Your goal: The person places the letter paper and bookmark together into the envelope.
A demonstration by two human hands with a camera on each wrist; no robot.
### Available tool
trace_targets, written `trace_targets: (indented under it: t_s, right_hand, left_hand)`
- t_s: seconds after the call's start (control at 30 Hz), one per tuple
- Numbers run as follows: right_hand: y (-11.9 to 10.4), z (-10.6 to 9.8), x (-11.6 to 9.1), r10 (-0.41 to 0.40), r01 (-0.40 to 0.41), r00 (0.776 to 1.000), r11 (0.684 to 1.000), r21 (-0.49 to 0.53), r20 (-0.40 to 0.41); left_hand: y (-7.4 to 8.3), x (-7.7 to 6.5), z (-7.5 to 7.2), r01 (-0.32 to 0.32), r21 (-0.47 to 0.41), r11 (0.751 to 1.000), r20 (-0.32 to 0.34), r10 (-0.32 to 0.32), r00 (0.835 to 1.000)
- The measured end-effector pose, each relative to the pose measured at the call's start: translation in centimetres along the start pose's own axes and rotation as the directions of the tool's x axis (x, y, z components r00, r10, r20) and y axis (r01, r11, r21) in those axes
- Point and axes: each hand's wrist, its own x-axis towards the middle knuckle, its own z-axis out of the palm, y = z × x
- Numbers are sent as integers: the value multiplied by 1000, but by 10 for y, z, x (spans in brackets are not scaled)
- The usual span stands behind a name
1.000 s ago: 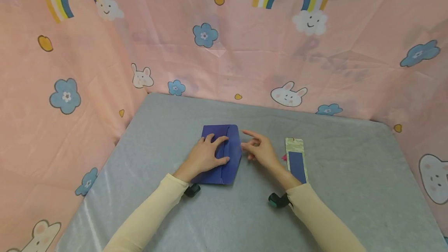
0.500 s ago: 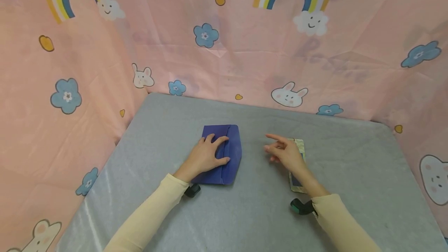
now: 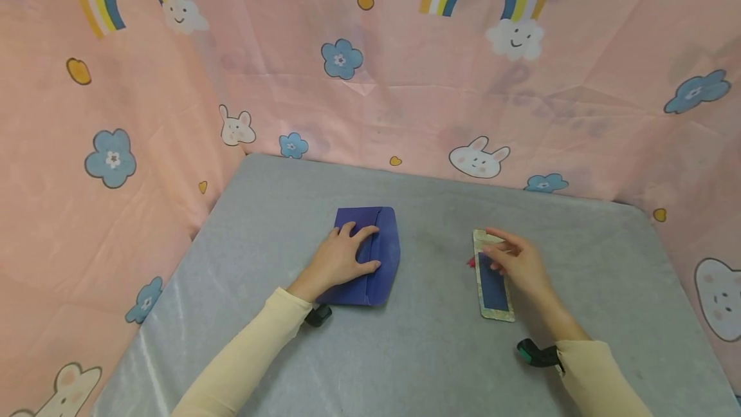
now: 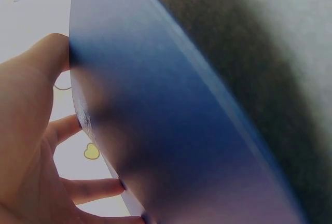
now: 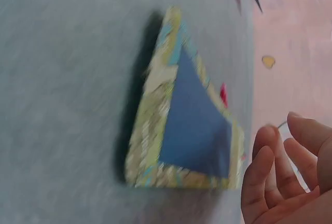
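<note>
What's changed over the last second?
The right hand has moved right, away from the blue envelope, and is now over the far end of the patterned piece; nothing visibly grasped or released. The left hand stays on the envelope; both items lie unmoved.

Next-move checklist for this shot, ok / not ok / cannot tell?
1. Left hand on the blue envelope: ok, fingers spread on it.
2. Envelope flap unfolded: ok, extends away from that hand.
3. Right hand at the patterned card: ok, over its upper part in the head view.
4. Card held: not ok, the right wrist view shows the fingers apart from it.
5. Card clear of envelope: ok, bare table between them.
6. Small red piece attached to the card: cannot tell.
</note>
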Motion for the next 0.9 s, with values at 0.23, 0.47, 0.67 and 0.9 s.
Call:
trace_targets:
  t_s: [0.23,0.47,0.67,0.9]
  right_hand:
    - [16,-7,-3,15,-20,997,997,-77,-72]
    - [27,-6,-3,6,-25,992,989,-147,-127]
    - [29,-3,-5,15,-40,992,981,-191,-128]
    - [25,0,-7,-4,-16,997,968,-250,-79]
  left_hand:
    - [0,0,-1,-1,4,1000,3,1,1000]
    - [0,0,-1,0,6,1000,7,0,1000]
    - [2,-1,-3,-4,1,1000,5,4,1000]
    - [0,-2,-1,-6,-3,1000,4,6,1000]
